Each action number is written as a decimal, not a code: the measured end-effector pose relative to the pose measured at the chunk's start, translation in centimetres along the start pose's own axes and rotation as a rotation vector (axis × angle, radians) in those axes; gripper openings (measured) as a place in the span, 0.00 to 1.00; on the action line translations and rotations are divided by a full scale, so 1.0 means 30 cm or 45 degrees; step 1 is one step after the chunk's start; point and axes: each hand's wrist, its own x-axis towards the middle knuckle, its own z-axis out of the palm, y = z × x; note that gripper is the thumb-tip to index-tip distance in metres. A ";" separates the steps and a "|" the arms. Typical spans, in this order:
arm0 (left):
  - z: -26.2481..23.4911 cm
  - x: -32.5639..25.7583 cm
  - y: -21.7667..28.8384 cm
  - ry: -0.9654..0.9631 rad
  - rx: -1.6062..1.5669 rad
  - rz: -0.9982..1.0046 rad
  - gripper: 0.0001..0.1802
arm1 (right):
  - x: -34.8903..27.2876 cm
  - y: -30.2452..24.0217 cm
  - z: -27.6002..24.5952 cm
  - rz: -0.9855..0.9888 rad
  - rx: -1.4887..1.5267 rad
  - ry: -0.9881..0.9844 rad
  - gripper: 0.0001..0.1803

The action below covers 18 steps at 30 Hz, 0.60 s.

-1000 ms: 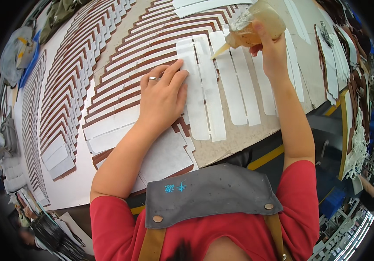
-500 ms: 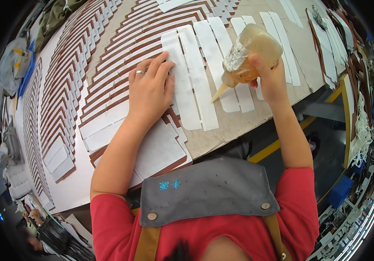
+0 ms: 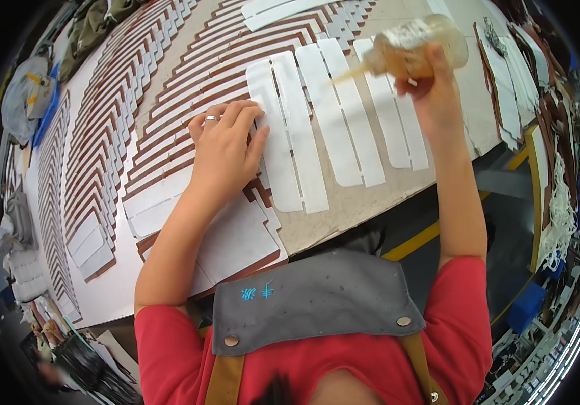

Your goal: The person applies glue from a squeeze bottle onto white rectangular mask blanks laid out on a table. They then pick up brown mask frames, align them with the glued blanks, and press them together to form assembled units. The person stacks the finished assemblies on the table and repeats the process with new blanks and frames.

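Observation:
In my right hand (image 3: 433,94) is a squeeze bottle (image 3: 398,50) of amber liquid, with a patch of silvery wrapping round it. It lies nearly level in the air, and its pointed nozzle (image 3: 352,73) aims left over the middle pair of white strips (image 3: 345,111). My left hand (image 3: 228,143), a ring on one finger, rests with slightly bent, parted fingers at the left edge of the nearest pair of white strips (image 3: 295,135). A third pair of white strips (image 3: 398,125) lies to the right, partly behind my right hand and the bottle.
Overlapping rows of brown-edged white pieces (image 3: 189,101) cover the table's left and middle. A larger white piece (image 3: 243,233) lies by the near edge. At the far right are brown and white strips (image 3: 506,88). A plastic bag (image 3: 21,108) sits far left.
The bottle has risen away from me and to the right, turning from nozzle-down to nearly level. My left hand has slid slightly nearer and left, and the whole view has shifted a little.

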 end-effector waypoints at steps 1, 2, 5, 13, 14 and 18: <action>-0.007 0.007 0.002 -0.022 -0.019 -0.016 0.12 | 0.050 0.012 -0.005 -0.042 -0.063 0.060 0.30; -0.009 0.015 0.013 0.020 -0.013 0.018 0.12 | 0.096 0.022 -0.005 -0.085 -0.126 0.120 0.29; -0.006 0.037 0.093 0.080 -0.019 0.126 0.12 | 0.203 0.033 0.025 -0.188 -0.274 0.129 0.27; 0.052 0.016 0.204 -0.197 -0.072 0.240 0.14 | 0.310 0.076 0.056 -0.248 -0.353 0.035 0.23; 0.056 0.016 0.202 -0.218 -0.061 0.238 0.14 | 0.312 0.079 0.056 -0.231 -0.354 0.031 0.23; 0.062 0.012 0.203 -0.189 -0.059 0.246 0.13 | 0.279 0.071 0.048 -0.188 -0.365 0.047 0.24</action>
